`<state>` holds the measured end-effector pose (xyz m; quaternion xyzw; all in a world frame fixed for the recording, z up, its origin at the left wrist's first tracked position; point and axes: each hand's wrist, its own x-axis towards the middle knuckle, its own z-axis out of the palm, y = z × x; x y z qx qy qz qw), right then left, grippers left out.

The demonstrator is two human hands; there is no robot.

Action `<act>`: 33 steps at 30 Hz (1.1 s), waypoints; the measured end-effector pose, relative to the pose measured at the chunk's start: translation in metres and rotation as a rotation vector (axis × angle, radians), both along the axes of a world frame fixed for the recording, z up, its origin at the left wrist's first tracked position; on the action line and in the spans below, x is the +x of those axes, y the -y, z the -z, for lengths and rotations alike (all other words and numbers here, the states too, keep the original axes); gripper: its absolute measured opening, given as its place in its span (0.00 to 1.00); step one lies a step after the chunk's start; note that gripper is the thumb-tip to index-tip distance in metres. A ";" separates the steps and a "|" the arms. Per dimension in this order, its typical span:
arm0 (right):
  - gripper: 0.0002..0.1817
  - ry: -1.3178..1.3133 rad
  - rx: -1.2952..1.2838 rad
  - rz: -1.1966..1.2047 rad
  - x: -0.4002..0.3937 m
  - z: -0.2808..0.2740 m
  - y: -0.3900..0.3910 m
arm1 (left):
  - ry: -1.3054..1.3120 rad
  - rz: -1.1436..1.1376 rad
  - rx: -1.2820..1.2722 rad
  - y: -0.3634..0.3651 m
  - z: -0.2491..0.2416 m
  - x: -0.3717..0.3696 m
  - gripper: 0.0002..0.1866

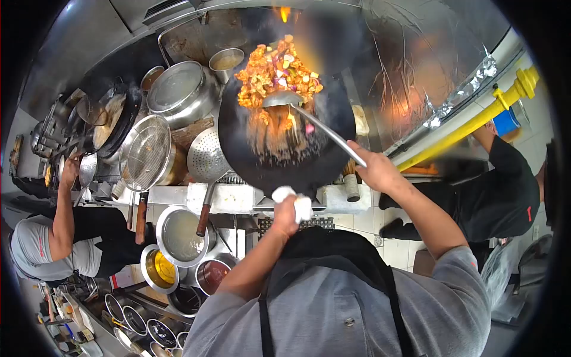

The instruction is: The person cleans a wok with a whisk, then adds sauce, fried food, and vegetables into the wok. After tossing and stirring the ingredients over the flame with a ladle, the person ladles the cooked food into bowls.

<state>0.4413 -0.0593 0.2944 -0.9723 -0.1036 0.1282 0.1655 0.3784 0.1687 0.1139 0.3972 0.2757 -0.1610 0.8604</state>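
A large black wok (238,143) sits over the stove in the middle. My left hand (286,215) is closed around a white cloth (302,207) at the wok's near edge; any handle under the cloth is hidden. My right hand (376,168) grips the long metal handle of a ladle (324,128). The ladle's bowl touches orange-brown food pieces (259,74) mixed with white and purple bits, heaped toward the wok's far side. Sauce streaks run down the near wall of the wok.
Left of the wok are a perforated skimmer (206,156), a mesh strainer (144,153) and a lidded pot (175,86). Pots with liquids (182,236) stand at lower left. A yellow pipe (464,137) crosses the right. Co-workers stand at left (56,247) and right (499,190).
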 end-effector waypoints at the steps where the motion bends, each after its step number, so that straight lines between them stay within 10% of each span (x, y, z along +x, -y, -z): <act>1: 0.35 0.056 0.098 -0.037 -0.005 -0.002 0.006 | 0.069 0.039 0.032 -0.002 -0.003 -0.009 0.09; 10: 0.34 -0.166 -0.071 -0.090 -0.045 -0.069 0.025 | -0.019 0.134 -0.220 -0.029 -0.077 0.106 0.07; 18: 0.35 -0.011 -0.138 0.064 -0.006 -0.014 -0.019 | -0.002 0.027 -0.107 -0.012 0.038 0.022 0.12; 30: 0.32 -0.117 -0.078 -0.119 -0.042 -0.078 0.009 | -0.048 0.175 -0.224 -0.035 -0.090 0.099 0.10; 33: 0.33 -0.154 -0.168 0.017 -0.015 -0.047 -0.021 | 0.212 0.241 -0.326 -0.047 0.006 0.106 0.10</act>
